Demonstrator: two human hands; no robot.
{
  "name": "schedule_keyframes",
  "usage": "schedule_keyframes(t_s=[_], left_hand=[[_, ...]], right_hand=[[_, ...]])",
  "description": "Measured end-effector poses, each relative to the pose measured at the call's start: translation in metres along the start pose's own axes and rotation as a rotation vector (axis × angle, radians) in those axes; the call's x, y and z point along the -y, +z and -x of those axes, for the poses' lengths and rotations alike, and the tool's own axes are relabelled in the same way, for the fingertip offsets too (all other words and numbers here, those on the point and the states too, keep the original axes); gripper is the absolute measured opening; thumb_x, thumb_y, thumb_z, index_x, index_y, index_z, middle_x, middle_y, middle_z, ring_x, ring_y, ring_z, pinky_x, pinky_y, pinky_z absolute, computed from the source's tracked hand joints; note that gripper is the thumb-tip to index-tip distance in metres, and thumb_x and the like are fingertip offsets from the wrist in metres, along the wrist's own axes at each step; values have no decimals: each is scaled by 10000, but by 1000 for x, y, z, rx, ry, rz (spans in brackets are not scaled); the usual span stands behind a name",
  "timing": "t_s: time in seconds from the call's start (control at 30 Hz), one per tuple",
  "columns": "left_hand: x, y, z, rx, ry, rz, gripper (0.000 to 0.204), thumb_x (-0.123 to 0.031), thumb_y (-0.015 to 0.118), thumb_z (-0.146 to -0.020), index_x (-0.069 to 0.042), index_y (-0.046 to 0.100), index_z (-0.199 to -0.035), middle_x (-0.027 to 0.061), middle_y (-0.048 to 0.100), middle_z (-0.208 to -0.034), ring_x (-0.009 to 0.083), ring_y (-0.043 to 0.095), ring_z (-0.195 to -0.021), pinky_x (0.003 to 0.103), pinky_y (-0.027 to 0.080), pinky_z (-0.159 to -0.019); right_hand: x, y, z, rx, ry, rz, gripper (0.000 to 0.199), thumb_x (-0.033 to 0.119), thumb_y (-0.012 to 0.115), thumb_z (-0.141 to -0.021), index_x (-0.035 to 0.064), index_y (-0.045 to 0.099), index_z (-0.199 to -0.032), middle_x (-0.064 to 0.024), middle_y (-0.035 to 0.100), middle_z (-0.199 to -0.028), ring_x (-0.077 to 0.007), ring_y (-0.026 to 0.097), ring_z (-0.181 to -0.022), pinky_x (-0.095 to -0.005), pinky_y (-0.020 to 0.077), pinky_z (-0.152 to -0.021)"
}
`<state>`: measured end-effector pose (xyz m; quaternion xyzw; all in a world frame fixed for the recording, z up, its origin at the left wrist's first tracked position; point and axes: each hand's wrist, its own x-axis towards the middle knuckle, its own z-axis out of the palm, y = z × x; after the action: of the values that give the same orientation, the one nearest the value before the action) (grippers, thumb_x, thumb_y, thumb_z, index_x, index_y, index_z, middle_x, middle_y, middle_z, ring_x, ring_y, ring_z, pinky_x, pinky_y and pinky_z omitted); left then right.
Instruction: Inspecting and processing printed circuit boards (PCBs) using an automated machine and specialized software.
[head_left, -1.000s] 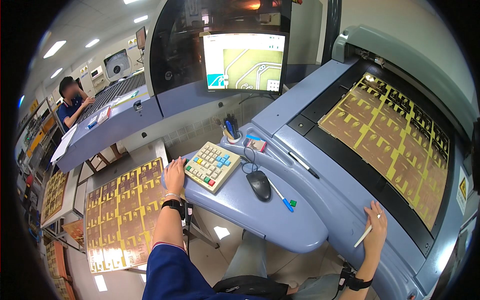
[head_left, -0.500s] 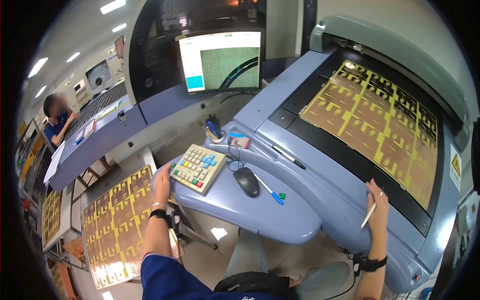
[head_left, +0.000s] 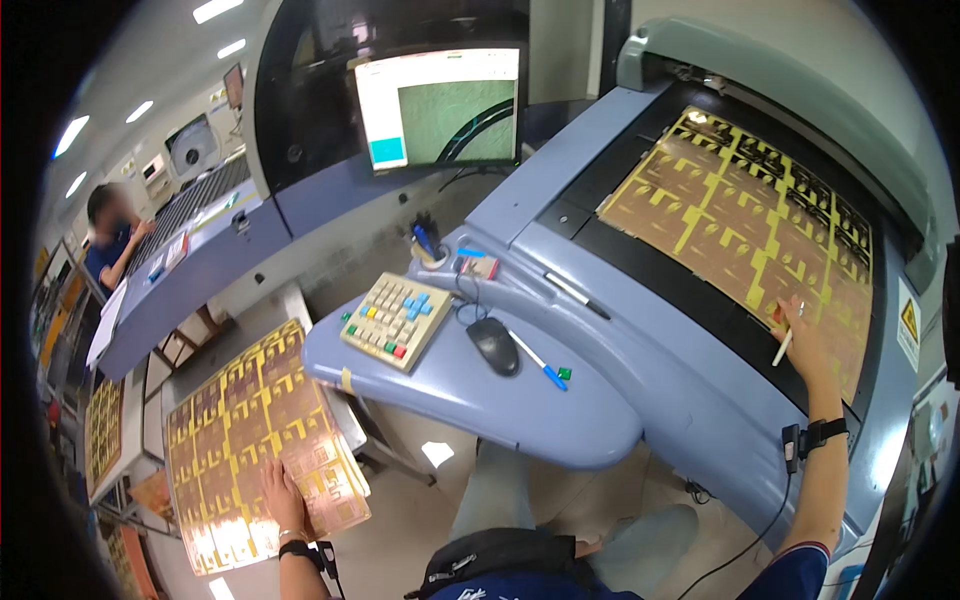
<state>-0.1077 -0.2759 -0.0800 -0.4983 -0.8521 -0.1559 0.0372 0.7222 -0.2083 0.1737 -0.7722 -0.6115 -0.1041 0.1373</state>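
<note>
My left hand point(head_left: 284, 500) lies with its fingers stretched out over a copper-and-yellow patterned circuit panel point(head_left: 235, 405) on the low stand at the left. In my right hand point(head_left: 803, 340) is a slim white stick, perhaps a pen point(head_left: 781, 350), held between the fingers and slanting down. That hand is over the near edge of a second circuit panel point(head_left: 740, 210), which rests on the black bed of the blue-grey machine. Whether the fingertips touch this panel I cannot tell.
On the blue-grey console point(head_left: 470, 420) are a keypad point(head_left: 396, 318), a black mouse point(head_left: 493, 346), a blue-capped pen point(head_left: 538, 361), a dark marker point(head_left: 577, 296) and a pen cup point(head_left: 427, 245). A monitor point(head_left: 440, 110) stands behind. Another person point(head_left: 112, 240) works at the far left.
My left hand has left the console edge beside the keypad and come down onto the left panel. The right hand has moved up and rightward onto the machine's panel with the white stick.
</note>
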Motion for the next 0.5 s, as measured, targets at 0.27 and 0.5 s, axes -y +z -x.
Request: schedule_keyframes(t_s=[0.27, 0.5], left_hand=[[33, -22, 53, -5, -417, 58, 437, -210, 426, -944, -140, 385, -1374, 118, 305, -1466, 306, 281, -1350, 596, 143, -1070], [165, 29, 107, -673, -1071, 296, 397, -291, 476, -940, -58, 425, -1258, 134, 498, -1196, 276, 467, -1138, 453, 366, -965]], right_hand=[[-50, 31, -10, -80, -363, 646, 415, 120, 502, -897, 71, 427, -1302, -235, 441, -1332, -383, 446, -1215, -437, 433, -947], [-45, 31, -43, -563, -487, 678, 451, 17, 530, -842, 74, 465, -1284, -165, 526, -1251, -343, 537, -1082, -406, 469, -872]])
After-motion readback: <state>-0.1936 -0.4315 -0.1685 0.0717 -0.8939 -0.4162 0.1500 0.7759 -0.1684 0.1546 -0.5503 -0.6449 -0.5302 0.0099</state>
